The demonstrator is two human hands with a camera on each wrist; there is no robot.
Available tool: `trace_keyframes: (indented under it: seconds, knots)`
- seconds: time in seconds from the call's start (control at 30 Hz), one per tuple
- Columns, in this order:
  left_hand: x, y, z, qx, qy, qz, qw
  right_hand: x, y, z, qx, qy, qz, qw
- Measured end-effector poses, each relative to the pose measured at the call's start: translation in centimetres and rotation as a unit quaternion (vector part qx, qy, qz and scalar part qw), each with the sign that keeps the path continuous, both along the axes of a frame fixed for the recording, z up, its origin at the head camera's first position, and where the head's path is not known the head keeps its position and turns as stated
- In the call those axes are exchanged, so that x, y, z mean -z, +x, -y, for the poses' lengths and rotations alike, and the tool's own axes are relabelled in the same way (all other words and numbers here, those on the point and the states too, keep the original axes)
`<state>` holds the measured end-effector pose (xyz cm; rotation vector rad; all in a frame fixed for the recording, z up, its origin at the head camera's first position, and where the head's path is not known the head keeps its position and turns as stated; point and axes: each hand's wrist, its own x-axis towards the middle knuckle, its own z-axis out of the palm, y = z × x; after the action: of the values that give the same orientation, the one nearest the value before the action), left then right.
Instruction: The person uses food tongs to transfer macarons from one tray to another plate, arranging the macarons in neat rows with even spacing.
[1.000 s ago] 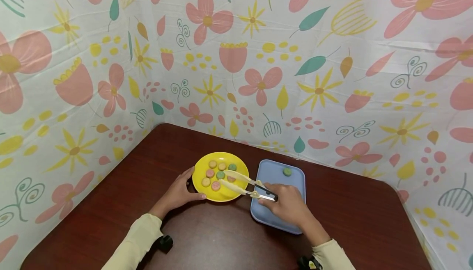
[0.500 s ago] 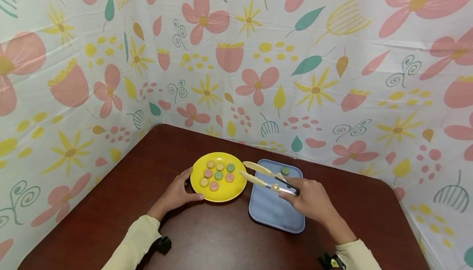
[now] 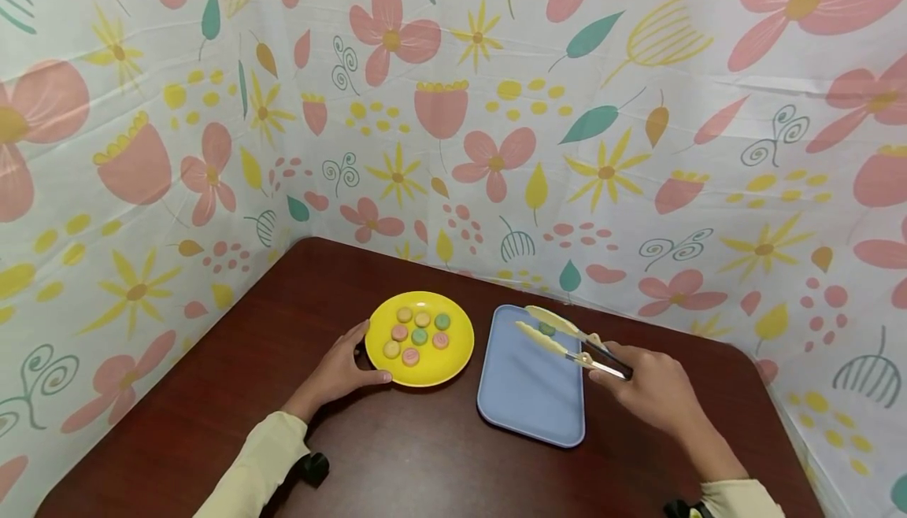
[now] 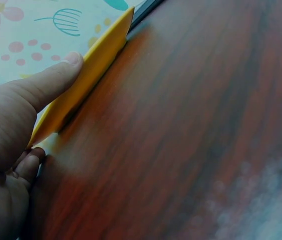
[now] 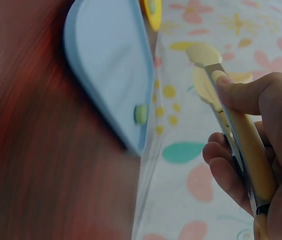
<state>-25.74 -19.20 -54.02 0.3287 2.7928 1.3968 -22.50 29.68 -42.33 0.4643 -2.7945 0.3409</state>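
My left hand (image 3: 340, 370) holds the left rim of a round yellow plate (image 3: 455, 351), its thumb (image 4: 53, 82) against the plate's side. Several yellow, pink and green macarons lie on the plate, among them a pink macaron (image 3: 410, 357) near its front. My right hand (image 3: 655, 388) grips tongs (image 3: 544, 340) with cream tips and metal arms. Spread apart, the tips have nothing between them. They are raised over the far end of a blue tray (image 3: 527, 396). A single green macaron (image 5: 141, 114) sits on the tray, apart from the tongs and partly behind them in the head view.
Plate and tray stand side by side on a dark brown wooden table (image 3: 397, 455), a narrow gap between them. A white flowered cloth (image 3: 489, 132) hangs behind and to the left of the table.
My right hand has carried the spread tongs rightward, from over the plate to over the far part of the tray. My left hand stays at the plate; the macarons look unmoved.
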Motion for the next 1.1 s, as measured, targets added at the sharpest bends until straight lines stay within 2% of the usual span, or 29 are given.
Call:
trace_keyframes:
  seconds: [0.27, 0.6, 0.83, 1.1]
  knots:
    - [0.0, 0.0, -0.2, -0.005, -0.003, 0.009, 0.9999, 1.1, -0.3, -2.6, 0.025, 0.01, 0.013, 0.9996]
    - [0.1, 0.0, -0.4, -0.004, -0.007, 0.013, 0.9999, 3.0, -1.0, -4.2, 0.058, 0.003, 0.045, 0.9973]
    - [0.2, -0.1, -0.4, -0.002, -0.009, 0.011, 0.9999, 4.1, -1.3, -4.6, 0.069, -0.001, 0.065, 0.9955]
    - [0.2, -0.1, 0.1, 0.002, -0.007, -0.002, 1.0, 4.7, -2.2, -3.7, 0.068, -0.018, 0.062, 0.9956]
